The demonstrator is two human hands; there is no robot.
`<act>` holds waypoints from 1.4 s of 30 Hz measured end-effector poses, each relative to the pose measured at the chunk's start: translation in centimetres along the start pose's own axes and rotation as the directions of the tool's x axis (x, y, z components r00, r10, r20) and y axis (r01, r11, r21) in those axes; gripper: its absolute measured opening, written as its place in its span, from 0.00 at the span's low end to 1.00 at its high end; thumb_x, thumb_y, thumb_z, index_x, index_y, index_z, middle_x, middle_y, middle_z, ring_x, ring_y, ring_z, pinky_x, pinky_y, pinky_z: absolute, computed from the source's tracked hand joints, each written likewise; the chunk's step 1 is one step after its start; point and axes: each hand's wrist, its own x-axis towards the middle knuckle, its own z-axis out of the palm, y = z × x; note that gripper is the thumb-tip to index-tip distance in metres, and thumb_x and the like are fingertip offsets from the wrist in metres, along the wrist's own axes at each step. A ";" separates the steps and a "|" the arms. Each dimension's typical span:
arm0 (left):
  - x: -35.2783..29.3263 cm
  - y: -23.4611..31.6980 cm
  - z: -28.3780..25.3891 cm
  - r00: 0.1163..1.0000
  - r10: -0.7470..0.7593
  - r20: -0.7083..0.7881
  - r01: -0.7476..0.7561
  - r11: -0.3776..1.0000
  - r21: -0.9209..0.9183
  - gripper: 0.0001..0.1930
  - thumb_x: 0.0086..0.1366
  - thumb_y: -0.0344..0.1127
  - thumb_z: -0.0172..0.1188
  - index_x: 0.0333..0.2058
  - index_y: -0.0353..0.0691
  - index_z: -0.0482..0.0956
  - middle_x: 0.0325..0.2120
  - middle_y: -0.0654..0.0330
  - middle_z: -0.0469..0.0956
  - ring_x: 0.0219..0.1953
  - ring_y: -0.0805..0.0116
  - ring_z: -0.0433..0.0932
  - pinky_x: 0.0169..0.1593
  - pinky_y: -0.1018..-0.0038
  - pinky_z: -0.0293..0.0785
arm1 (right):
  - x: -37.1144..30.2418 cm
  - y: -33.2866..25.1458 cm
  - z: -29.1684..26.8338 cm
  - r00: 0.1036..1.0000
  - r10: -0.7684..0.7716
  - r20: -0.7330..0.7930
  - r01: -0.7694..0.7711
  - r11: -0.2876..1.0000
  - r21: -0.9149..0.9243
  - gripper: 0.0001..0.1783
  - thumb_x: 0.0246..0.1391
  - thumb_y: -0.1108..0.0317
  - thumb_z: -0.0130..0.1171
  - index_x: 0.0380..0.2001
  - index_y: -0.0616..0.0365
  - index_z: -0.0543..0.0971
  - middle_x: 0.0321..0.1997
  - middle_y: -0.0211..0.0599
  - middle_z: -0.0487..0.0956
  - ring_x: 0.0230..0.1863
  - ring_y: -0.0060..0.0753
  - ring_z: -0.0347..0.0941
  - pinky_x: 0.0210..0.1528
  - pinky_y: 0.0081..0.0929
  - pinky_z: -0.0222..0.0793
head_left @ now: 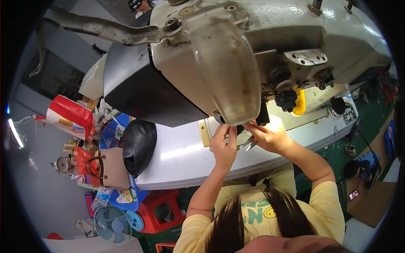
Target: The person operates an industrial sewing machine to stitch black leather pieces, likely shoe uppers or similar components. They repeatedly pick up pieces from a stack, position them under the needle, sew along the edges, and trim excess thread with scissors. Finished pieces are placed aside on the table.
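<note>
Under the front of a large cream sewing machine (177,71), my two hands come close together in the lamp light. My left hand (224,146) is closed in a pinch, its fingertips partly hidden by the machine's clear plastic guard (232,80). What it pinches, if anything, is too small to make out. A small dark piece (240,129) shows between the hands. My right hand (272,135) is closed around small metal snips (249,144), their blades pointing down toward the table. Its thumb and forefinger reach in toward the left fingertips.
The white sewing table (177,156) curves around in front of me. On the left are a black rounded cover (139,145), a beige handbag (114,168), a red stool (160,211) and a fan (112,223). A yellow object (300,103) stands behind the machine's knobs. Another person (360,168) is low at right.
</note>
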 end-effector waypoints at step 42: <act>0.0 0.8 -0.5 0.934 0.343 0.100 -0.355 0.855 0.379 0.16 0.62 0.33 0.52 0.17 0.36 0.60 0.11 0.69 0.53 0.17 0.82 0.51 0.19 0.79 0.48 | 1.8 1.5 -1.1 0.986 0.161 0.043 -0.160 0.987 -0.027 0.12 0.30 0.73 0.60 0.25 0.56 0.72 0.30 0.33 0.72 0.43 0.41 0.67 0.52 0.38 0.58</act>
